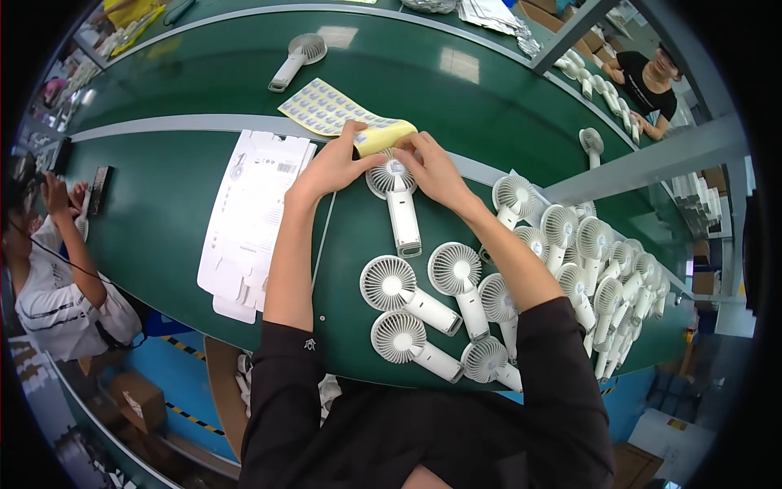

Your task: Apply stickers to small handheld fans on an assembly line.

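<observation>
A sheet of stickers (323,108) with a yellow back lies at the far side of the work surface, its right end (387,137) curled over. My left hand (336,169) is closed on the curled part, index finger over it and thumb reaching to a white handheld fan (402,213). At the sheet's right end, my right hand (436,173) has its fingers bent together; what they pinch is hidden. Its thumb comes down at the fan's round head. This fan lies flat below both hands, handle toward me, with a small pale label on its hub.
Several white fans (388,283) lie near me, and a dense group (595,236) spreads to the right. A flattened white box (248,224) is left of my forearm. Another fan (298,61) lies beyond the metal rail. Co-workers sit at left (69,281) and far right (648,85). A grey post (643,167) crosses at right.
</observation>
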